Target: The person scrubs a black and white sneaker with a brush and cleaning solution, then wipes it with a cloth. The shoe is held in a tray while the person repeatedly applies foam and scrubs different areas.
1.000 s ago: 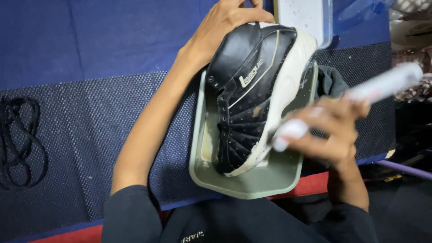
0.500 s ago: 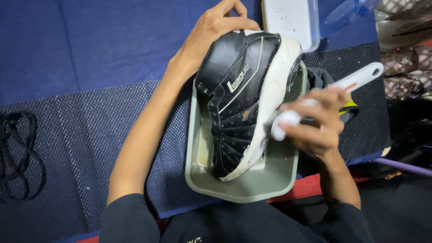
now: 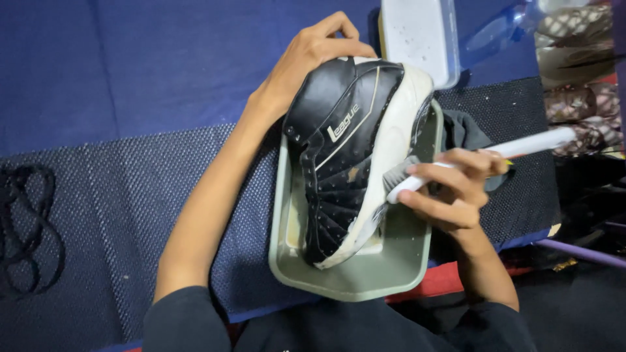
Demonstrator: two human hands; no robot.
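Lowered since a moment ago, the white-handled brush (image 3: 482,160) gripped in the right hand (image 3: 450,192) now scrubs the black-and-white leather shoe's (image 3: 355,156) sole edge, while the left hand (image 3: 306,65) clamps its heel over the grey plastic tray (image 3: 352,283).

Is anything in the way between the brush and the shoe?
Nothing visible. The right hand holds the brush with its bristles right at the shoe's white sole edge. The left hand grips the shoe's far end, clear of the brush.
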